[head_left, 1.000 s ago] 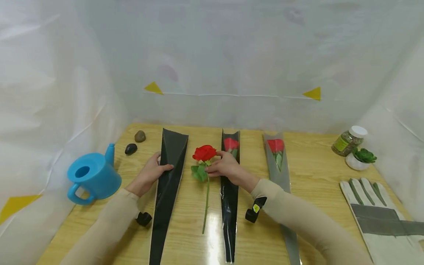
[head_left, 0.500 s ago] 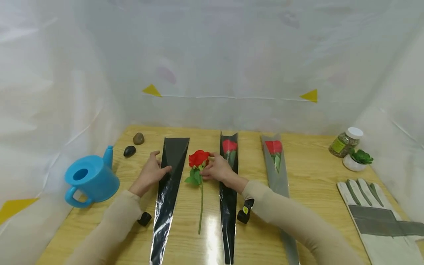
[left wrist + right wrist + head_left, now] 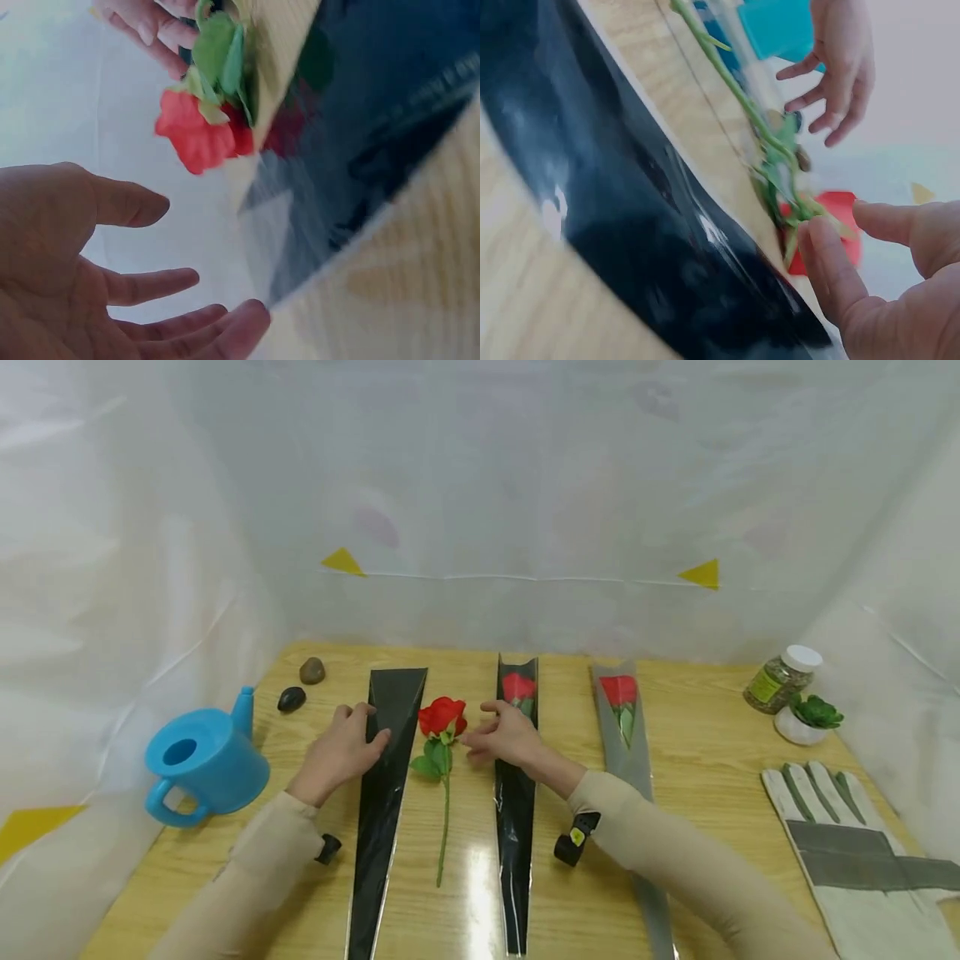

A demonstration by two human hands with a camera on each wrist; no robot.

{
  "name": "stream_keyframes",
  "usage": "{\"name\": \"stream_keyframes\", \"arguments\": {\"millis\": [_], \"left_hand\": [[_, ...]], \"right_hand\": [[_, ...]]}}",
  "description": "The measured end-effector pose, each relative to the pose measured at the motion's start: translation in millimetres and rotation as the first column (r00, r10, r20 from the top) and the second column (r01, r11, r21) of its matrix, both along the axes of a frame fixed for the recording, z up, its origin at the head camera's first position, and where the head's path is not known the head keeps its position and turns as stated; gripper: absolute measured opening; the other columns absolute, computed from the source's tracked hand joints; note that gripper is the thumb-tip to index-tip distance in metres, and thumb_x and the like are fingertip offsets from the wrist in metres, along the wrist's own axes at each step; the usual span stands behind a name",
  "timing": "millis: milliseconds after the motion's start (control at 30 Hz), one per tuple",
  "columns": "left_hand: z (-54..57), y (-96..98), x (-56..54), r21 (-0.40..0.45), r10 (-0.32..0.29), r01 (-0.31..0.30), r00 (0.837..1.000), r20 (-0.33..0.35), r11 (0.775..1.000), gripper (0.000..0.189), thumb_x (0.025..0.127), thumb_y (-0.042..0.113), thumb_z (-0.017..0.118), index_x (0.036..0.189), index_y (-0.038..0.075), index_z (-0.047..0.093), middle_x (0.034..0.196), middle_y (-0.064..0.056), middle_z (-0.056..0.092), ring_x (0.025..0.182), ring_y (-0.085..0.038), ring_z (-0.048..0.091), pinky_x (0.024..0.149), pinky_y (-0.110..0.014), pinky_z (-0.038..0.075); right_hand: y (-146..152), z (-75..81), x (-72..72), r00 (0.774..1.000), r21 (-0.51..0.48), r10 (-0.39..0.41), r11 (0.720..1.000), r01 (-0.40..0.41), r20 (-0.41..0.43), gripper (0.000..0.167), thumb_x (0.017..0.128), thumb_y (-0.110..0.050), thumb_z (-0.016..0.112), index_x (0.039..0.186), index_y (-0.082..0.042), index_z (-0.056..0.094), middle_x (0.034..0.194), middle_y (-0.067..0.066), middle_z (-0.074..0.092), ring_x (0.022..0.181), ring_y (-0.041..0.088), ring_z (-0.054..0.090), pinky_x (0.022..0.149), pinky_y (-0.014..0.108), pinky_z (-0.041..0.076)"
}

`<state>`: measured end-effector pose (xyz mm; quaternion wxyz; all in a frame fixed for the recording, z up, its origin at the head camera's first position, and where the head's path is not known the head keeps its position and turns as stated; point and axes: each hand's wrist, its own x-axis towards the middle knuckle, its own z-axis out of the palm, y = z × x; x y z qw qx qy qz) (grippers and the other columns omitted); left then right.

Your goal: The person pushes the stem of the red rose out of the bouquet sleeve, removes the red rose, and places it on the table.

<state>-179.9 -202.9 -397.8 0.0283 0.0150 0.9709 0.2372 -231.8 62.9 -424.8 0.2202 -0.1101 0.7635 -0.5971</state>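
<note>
A red rose with green leaves and a long stem lies on the table between two black flower sleeves. At the upper part of the left black sleeve is my left hand; in the left wrist view its thumb and fingers are spread apart and hold nothing. Just right of the bloom, my right hand hovers partly over the other black sleeve, which has a rose inside. Thumb and fingers of that hand stand apart, with the loose rose beyond them in the right wrist view.
A grey sleeve with a rose lies to the right. At left are a blue watering can and two stones. On the right are a jar, a potted succulent and work gloves.
My right hand has let go of the rose and drawn back to the right. The rose has shifted a little left. My left hand has stayed by the left black sleeve.
</note>
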Motion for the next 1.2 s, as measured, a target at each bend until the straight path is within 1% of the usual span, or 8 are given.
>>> {"name": "stream_keyframes", "arguments": {"millis": [167, 300, 400, 467, 567, 667, 867, 1200], "left_hand": [[10.3, 21.8, 8.4, 0.071, -0.097, 0.112, 0.977, -0.189, 0.991, 0.038, 0.100, 0.022, 0.060, 0.130, -0.002, 0.057, 0.121, -0.024, 0.053, 0.078, -0.026, 0.057, 0.062, -0.040, 0.048], [17.1, 47.0, 14.7, 0.256, -0.211, 0.274, 0.946, -0.247, 0.927, 0.032, 0.100, 0.017, 0.061, 0.129, 0.003, 0.059, 0.118, -0.012, 0.059, 0.089, -0.022, 0.059, 0.070, -0.038, 0.050], [20.2, 66.5, 22.2, 0.532, -0.289, 0.296, 0.952, -0.099, 0.793, 0.038, 0.100, 0.018, 0.061, 0.135, 0.005, 0.053, 0.125, -0.010, 0.057, 0.102, -0.024, 0.059, 0.080, -0.041, 0.052], [20.1, 77.8, 28.2, 0.712, -0.334, 0.199, 0.941, 0.054, 0.674, 0.045, 0.101, 0.019, 0.060, 0.141, 0.005, 0.046, 0.132, -0.012, 0.051, 0.115, -0.030, 0.055, 0.087, -0.044, 0.051], [16.1, 90.9, 36.8, 0.864, -0.387, -0.023, 0.888, 0.249, 0.503, 0.053, 0.102, 0.017, 0.055, 0.148, 0.001, 0.034, 0.144, -0.021, 0.035, 0.131, -0.039, 0.040, 0.093, -0.049, 0.048], [11.3, 101.3, 43.7, 0.890, -0.407, -0.179, 0.840, 0.360, 0.419, 0.060, 0.101, 0.015, 0.054, 0.151, -0.002, 0.024, 0.152, -0.024, 0.019, 0.138, -0.042, 0.027, 0.093, -0.055, 0.046], [1.4, 114.8, 49.2, 0.864, -0.384, -0.327, 0.794, 0.471, 0.382, 0.072, 0.097, 0.015, 0.059, 0.152, -0.004, 0.017, 0.157, -0.022, 0.010, 0.142, -0.043, 0.016, 0.091, -0.065, 0.043], [-8.7, 121.4, 47.5, 0.865, -0.373, -0.379, 0.789, 0.488, 0.329, 0.076, 0.098, 0.010, 0.056, 0.150, -0.015, 0.006, 0.157, -0.029, 0.002, 0.143, -0.045, 0.003, 0.089, -0.067, 0.042]], "right_hand": [[27.0, 12.9, -7.3, 0.999, -0.018, -0.036, 0.999, 0.035, -0.019, 0.062, 0.092, -0.008, 0.072, 0.144, 0.002, 0.040, 0.110, 0.018, 0.065, 0.089, 0.034, 0.070, 0.077, 0.044, 0.056], [46.5, 22.6, -18.5, 0.992, 0.040, -0.096, 0.994, 0.100, -0.082, 0.056, 0.091, -0.010, 0.074, 0.138, 0.002, 0.046, 0.113, 0.019, 0.063, 0.091, 0.037, 0.067, 0.075, 0.047, 0.056], [58.1, 26.7, -26.1, 0.981, 0.108, -0.147, 0.981, 0.161, -0.127, 0.062, 0.089, -0.014, 0.076, 0.140, 0.000, 0.044, 0.123, 0.021, 0.057, 0.099, 0.039, 0.062, 0.078, 0.050, 0.054], [64.7, 26.3, -30.4, 0.973, 0.175, -0.176, 0.964, 0.201, -0.148, 0.069, 0.088, -0.019, 0.077, 0.144, -0.002, 0.040, 0.131, 0.022, 0.051, 0.107, 0.040, 0.058, 0.082, 0.051, 0.051], [71.7, 23.0, -35.3, 0.966, 0.256, -0.217, 0.935, 0.246, -0.139, 0.082, 0.087, -0.025, 0.079, 0.150, -0.006, 0.031, 0.140, 0.022, 0.043, 0.115, 0.039, 0.052, 0.088, 0.049, 0.048], [75.5, 16.9, -38.8, 0.966, 0.260, -0.249, 0.930, 0.258, -0.068, 0.091, 0.087, -0.026, 0.079, 0.155, -0.007, 0.020, 0.145, 0.024, 0.039, 0.113, 0.041, 0.053, 0.085, 0.050, 0.049], [71.3, 5.0, -40.4, 0.968, 0.225, -0.251, 0.944, 0.241, 0.015, 0.102, 0.087, -0.024, 0.079, 0.156, -0.006, 0.005, 0.139, 0.028, 0.042, 0.099, 0.035, 0.063, 0.073, 0.044, 0.054], [61.6, -5.9, -36.7, 0.972, 0.267, -0.227, 0.942, 0.205, 0.057, 0.093, 0.085, -0.023, 0.081, 0.152, 0.000, 0.021, 0.109, 0.024, 0.062, 0.062, 0.024, 0.066, 0.060, 0.037, 0.056]]}}
